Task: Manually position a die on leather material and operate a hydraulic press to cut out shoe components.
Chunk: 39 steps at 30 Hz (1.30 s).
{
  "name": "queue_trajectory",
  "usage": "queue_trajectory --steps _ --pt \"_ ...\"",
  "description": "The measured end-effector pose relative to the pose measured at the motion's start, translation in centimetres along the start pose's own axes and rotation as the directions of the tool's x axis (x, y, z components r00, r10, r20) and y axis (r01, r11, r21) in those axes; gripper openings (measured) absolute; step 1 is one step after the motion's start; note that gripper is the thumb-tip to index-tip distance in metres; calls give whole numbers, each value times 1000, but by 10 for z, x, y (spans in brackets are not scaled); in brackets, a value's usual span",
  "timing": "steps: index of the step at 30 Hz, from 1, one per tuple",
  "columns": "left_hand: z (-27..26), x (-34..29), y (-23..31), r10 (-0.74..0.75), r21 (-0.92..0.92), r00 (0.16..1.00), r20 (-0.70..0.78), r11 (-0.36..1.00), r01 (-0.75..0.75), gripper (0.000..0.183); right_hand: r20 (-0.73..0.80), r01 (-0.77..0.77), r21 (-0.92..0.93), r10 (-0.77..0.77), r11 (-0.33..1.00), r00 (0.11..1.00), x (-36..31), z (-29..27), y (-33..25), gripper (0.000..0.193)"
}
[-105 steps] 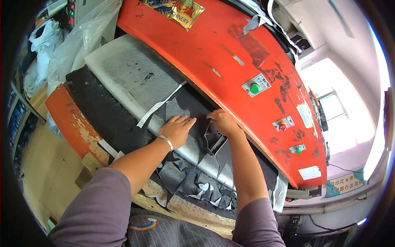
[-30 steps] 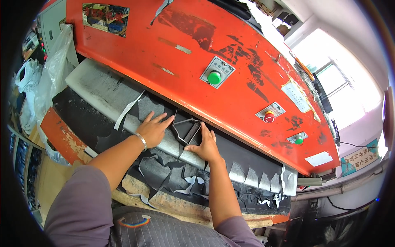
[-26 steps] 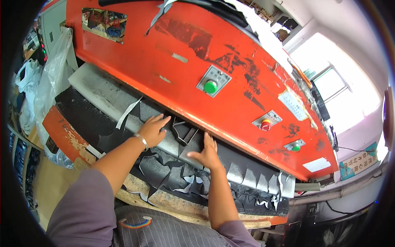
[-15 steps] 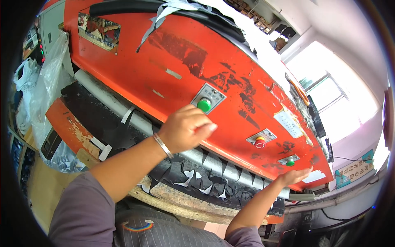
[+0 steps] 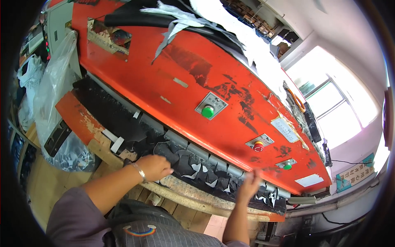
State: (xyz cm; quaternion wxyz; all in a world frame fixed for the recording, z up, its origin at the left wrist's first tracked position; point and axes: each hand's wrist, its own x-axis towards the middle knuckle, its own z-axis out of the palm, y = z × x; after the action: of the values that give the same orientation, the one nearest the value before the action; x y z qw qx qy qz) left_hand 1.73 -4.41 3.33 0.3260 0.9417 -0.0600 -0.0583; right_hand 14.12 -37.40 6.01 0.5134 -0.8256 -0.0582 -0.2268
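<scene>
My left hand [image 5: 154,168] is over the near edge of the black work bed, at the wooden rail [image 5: 177,186]. Its fingers are curled in, and nothing shows in them. A metal bangle circles that wrist. Torn black sheet scraps [image 5: 166,150] with white undersides lie on the bed just beyond this hand. My right hand [image 5: 249,186] is raised above the bed's right part, in front of the grey roller [image 5: 220,164]. Motion smears its fingers. More white-backed scraps [image 5: 197,171] lie between the two hands.
Above the bed stands a red machine panel [image 5: 173,107] with a green button [image 5: 207,111], a red button [image 5: 258,146] and another green button [image 5: 287,165]. Black and white sheets [image 5: 181,16] drape over its top. A clear plastic bag [image 5: 72,152] is at the left.
Both hands have come down from the red panel toward the bed. My left hand has left the upper green button's area; my right hand has moved left from beside the lower one.
</scene>
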Motion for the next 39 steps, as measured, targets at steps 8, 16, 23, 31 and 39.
queue_trajectory --steps 8,16,23,31,39 --pt "51 -57 -8 80 183 982 -173 982 -48 31 841 532 -37 -261 846 473 -171 70 -58 53" --pt "40 -47 -7 -125 187 992 6 975 121 37 831 537 -94 -231 838 506 -171 81 -60 43" --pt "-20 -10 -19 -34 26 877 479 999 25 43 972 47 -235 234 971 33 -81 96 -86 48" --pt "-21 48 -67 -234 -845 971 49 509 165 32 636 295 -622 248 725 731 21 229 -104 93" --pt "-22 125 -96 -215 -796 975 -52 598 90 84 690 175 -471 237 865 684 18 251 -64 60"
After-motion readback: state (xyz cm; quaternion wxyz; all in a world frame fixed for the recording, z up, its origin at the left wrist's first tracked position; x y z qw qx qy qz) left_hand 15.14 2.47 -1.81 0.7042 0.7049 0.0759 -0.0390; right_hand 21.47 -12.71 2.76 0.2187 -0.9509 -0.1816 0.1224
